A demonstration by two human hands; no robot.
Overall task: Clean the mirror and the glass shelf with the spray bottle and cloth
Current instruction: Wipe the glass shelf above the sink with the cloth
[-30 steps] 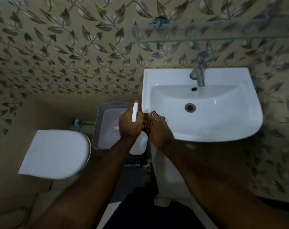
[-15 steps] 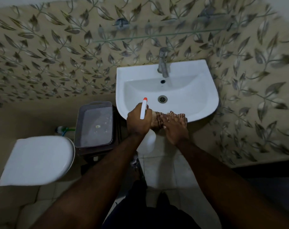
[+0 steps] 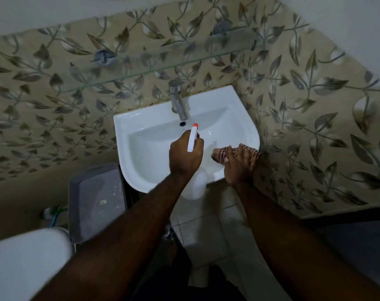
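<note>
Both your hands are full: your left hand (image 3: 185, 156) wraps the white plastic spray bottle (image 3: 194, 181) over the glossy sink (image 3: 141, 135); your right hand (image 3: 239, 164) presses the striped cloth (image 3: 220, 154) on its rim, below the clear glass shelf (image 3: 163, 64).

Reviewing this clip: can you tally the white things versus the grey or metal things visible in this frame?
White: 3 (sink, spray bottle, toilet lid)
Grey or metal: 4 (tap, grey bin, two round shelf brackets)
Total: 7
</note>
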